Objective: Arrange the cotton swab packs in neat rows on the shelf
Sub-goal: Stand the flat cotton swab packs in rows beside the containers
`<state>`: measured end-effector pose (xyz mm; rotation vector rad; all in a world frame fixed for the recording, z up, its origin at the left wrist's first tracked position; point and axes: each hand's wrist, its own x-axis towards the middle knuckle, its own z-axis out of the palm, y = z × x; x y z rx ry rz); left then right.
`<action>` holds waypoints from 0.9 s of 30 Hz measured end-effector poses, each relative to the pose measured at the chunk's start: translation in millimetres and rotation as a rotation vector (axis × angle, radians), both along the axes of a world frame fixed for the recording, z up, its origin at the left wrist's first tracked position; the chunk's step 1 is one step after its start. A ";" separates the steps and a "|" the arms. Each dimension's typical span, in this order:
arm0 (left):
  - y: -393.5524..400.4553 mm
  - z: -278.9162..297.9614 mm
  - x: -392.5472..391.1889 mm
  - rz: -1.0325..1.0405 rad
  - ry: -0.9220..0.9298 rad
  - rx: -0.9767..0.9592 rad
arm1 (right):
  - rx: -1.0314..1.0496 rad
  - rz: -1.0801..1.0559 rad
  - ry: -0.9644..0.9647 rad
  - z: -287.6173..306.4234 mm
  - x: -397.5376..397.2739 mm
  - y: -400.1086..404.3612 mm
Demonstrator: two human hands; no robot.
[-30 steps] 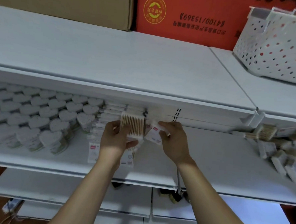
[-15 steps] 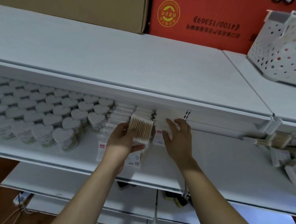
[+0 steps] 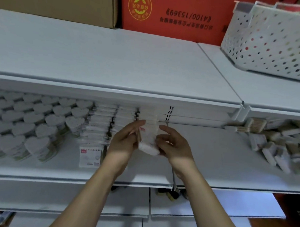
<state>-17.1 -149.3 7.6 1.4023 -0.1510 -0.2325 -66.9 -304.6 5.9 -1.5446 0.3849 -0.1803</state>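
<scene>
Half a second back, left hand alone gripping a swab pack with the right flat on the row; now both hands, right hand included, clasped round one small stack of cotton swab packs at the front of the third row on the shelf, probably squaring it. Legible only: "4100/153369", upside down on the red carton.
</scene>
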 end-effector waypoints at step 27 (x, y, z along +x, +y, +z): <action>50.9 -30.0 29.6 -0.461 -0.619 1.552 | -1.137 -0.060 -0.259 -101.0 38.8 6.7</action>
